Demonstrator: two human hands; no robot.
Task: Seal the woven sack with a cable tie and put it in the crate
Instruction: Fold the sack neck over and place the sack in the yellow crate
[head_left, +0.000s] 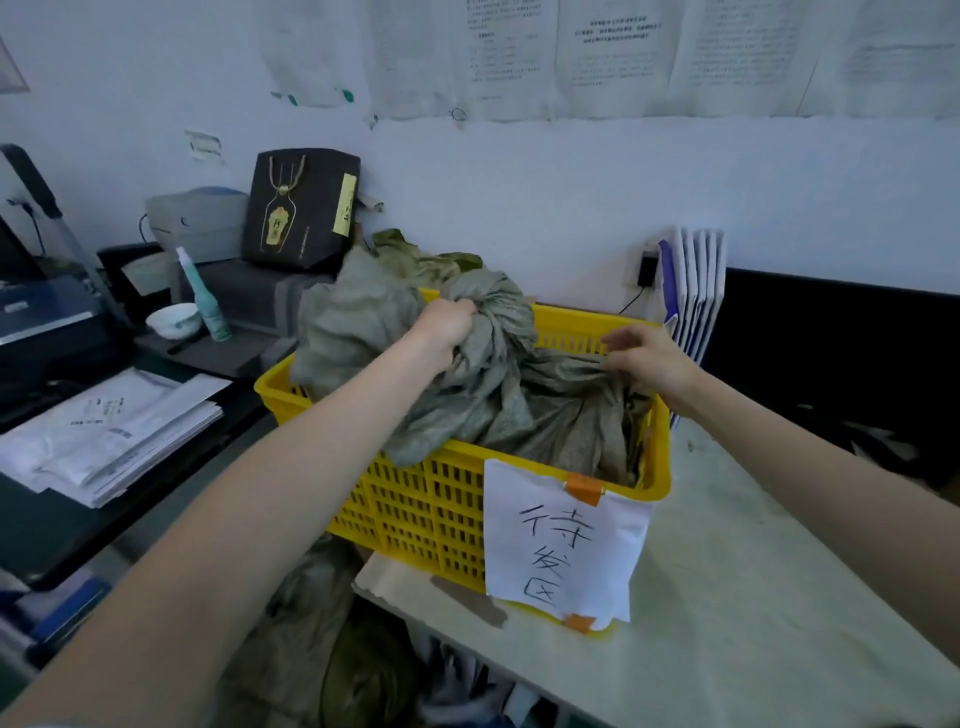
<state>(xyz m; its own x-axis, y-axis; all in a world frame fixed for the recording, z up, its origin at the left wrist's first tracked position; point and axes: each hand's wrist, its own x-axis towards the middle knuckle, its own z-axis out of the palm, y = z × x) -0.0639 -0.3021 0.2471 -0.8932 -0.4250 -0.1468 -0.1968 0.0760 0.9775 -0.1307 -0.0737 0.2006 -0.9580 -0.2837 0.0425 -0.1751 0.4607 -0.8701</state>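
Observation:
A grey-green woven sack (483, 395) lies crumpled inside a yellow slotted crate (415, 499) on the table, part of it hanging over the crate's left rim. My left hand (449, 325) is closed around the sack's bunched neck above the crate. My right hand (647, 361) pinches a fold of the sack near the crate's far right rim. No cable tie is visible; the neck is hidden under my left fingers.
A paper sign (563, 540) with handwriting is clipped to the crate's front. More sacks (415, 260) lie behind the crate. On the left stand a white bowl (174, 321), a spray bottle (205, 296), paper stacks (111, 431), a printer (41, 317) and a dark gift bag (301, 208). Folders (693, 291) lean against the wall.

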